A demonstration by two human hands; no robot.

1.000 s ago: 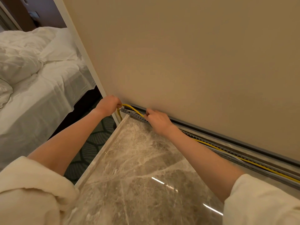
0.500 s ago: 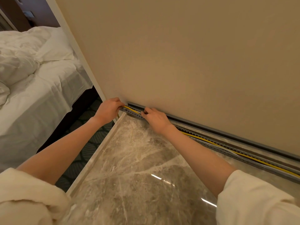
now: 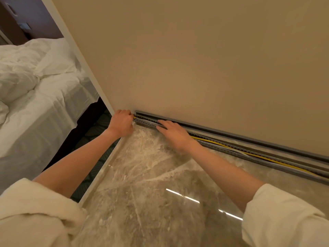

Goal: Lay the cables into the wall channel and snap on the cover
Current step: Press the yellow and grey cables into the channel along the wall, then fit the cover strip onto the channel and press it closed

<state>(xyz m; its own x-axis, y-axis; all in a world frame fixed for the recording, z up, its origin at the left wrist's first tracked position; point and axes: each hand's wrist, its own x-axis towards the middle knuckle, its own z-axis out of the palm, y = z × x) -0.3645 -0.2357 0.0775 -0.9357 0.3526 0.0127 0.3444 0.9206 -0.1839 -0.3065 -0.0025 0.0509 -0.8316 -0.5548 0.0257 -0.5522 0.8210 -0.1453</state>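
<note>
A grey slotted wall channel (image 3: 231,147) runs along the foot of the beige wall, from its left end near the wall corner down to the right. A yellow cable (image 3: 222,144) lies inside it, beside darker cables. My left hand (image 3: 122,123) is closed in a fist at the channel's left end, gripping the yellow cable where it leaves the channel. My right hand (image 3: 173,132) lies flat, fingers stretched out, pressing on the channel just right of that end. No separate cover is in view.
A glossy marble top (image 3: 160,202) fills the foreground below the channel; its left edge drops to a dark patterned carpet (image 3: 92,132). A bed with white sheets (image 3: 35,104) stands to the left. My cream sleeves show at both lower corners.
The yellow loop that arched above the channel's left end is down inside it. My right hand has flattened and slid right along the channel. My left hand stays at the end.
</note>
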